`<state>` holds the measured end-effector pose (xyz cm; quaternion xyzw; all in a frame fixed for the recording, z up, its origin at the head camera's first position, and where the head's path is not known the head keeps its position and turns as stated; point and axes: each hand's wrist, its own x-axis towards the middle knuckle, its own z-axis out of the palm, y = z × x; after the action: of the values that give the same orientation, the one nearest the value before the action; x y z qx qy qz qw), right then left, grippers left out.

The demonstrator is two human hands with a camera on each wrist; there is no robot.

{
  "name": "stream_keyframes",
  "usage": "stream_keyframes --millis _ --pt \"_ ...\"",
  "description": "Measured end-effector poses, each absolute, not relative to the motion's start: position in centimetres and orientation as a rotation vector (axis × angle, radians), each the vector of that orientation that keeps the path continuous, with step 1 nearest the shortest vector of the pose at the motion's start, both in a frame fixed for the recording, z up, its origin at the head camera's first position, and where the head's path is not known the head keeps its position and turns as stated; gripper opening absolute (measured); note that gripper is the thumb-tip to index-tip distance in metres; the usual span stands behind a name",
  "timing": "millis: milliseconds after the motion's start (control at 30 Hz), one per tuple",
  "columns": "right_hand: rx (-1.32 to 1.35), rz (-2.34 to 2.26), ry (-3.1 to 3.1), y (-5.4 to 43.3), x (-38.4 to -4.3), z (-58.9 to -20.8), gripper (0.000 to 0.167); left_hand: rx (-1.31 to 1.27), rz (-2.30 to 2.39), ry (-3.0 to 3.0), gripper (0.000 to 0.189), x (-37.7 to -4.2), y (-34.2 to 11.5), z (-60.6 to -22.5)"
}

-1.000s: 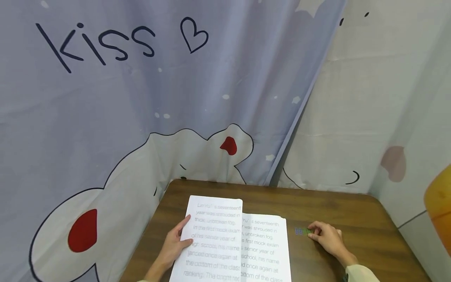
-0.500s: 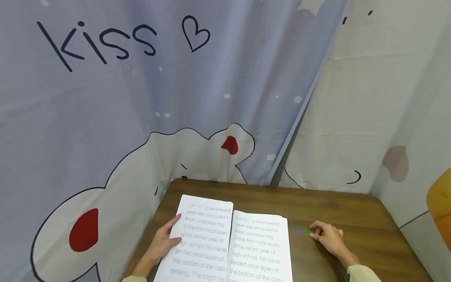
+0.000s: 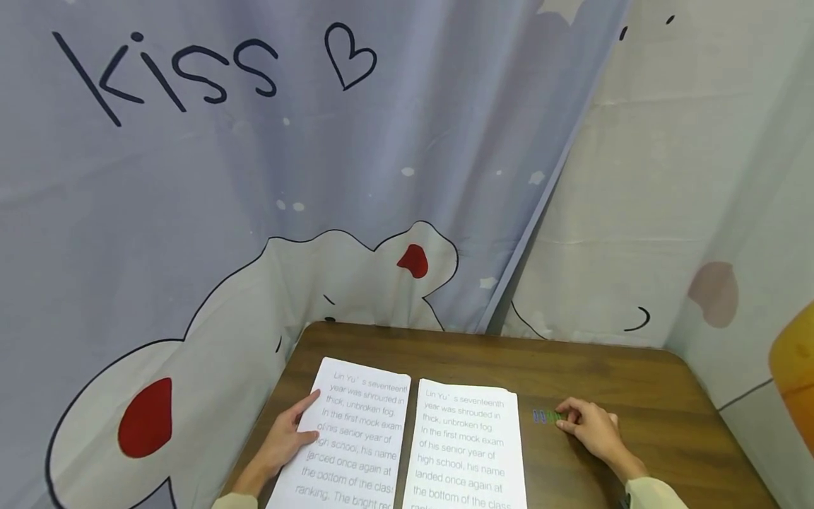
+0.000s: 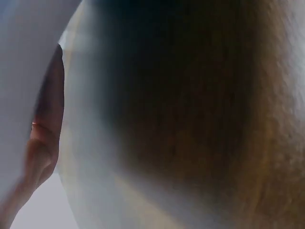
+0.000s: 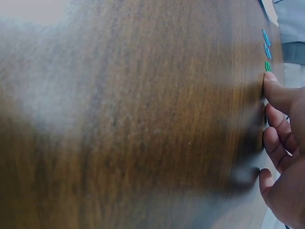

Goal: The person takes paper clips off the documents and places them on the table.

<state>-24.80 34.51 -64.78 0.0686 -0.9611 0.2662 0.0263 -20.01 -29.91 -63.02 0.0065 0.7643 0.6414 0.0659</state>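
Note:
My left hand (image 3: 284,440) grips the left edge of a printed white paper (image 3: 352,431), thumb on top and the other fingers mostly hidden beneath. A second printed paper (image 3: 467,445) lies on the table to its right, a narrow strip of wood showing between them. In the left wrist view part of the hand (image 4: 45,129) shows behind the pale paper (image 4: 24,62). My right hand (image 3: 593,429) rests on the table with thumb and forefinger at a green paper clip (image 3: 550,417), seemingly pinching one. Two blue paper clips (image 3: 539,416) lie in a row beside the green.
The brown wooden table (image 3: 610,367) reaches back to a printed curtain (image 3: 356,177). Another pale curtain (image 3: 649,212) hangs at the right. The right wrist view shows mostly the wood surface (image 5: 143,114), with the clips at its right edge.
My left hand has drawn its paper leftward, from overlapping the other paper to lying apart from it with a gap between. My right hand stays at the paper clips.

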Motion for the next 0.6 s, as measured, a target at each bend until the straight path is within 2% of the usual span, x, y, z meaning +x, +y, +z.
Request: stream_keyframes --millis 333,600 --pt "0.234 0.819 -2.943 34.2 -24.9 -64.8 0.02 -0.073 1.726 2.545 0.085 -19.0 -29.8 -64.3" --pt "0.253 0.802 -2.939 34.3 -24.7 -65.0 0.022 -0.047 0.876 3.049 0.075 -19.3 -28.9 -63.8"
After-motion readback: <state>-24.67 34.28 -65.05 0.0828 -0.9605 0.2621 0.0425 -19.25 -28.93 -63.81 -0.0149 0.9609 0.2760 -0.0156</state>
